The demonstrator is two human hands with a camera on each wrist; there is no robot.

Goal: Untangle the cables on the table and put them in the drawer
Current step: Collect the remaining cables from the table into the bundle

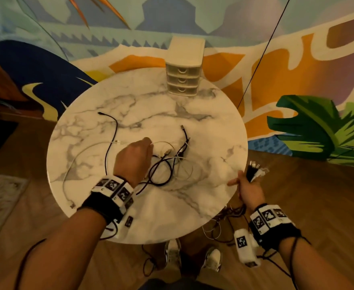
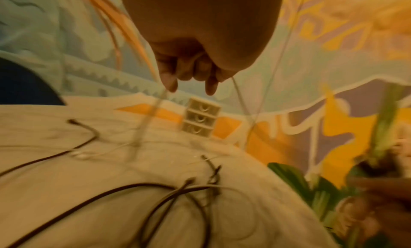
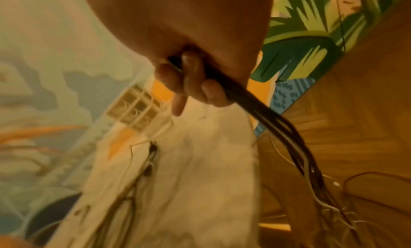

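Cables, thin black and white ones (image 1: 163, 164), lie looped and knotted on the round, glossy white marble-patterned table (image 1: 203, 132). At the left, my left hand (image 1: 134, 155) hovers over the tangle, fingers curled, pinching a thin white cable (image 2: 239, 95) that hangs in 2 strands. Farther back stands a cream plastic drawer unit (image 1: 183, 68) with 3 shut drawers. At the right edge, my right hand (image 1: 248, 189) grips a bundle of black and white cables (image 3: 282, 128) trailing toward the wooden floor (image 1: 318, 195).

Head view: high, facing down on round white marble worktop (image 1: 203, 185); wrist views: close, low, facing forward; all share cream three-drawer plastic cabinet (image 1: 184, 79).
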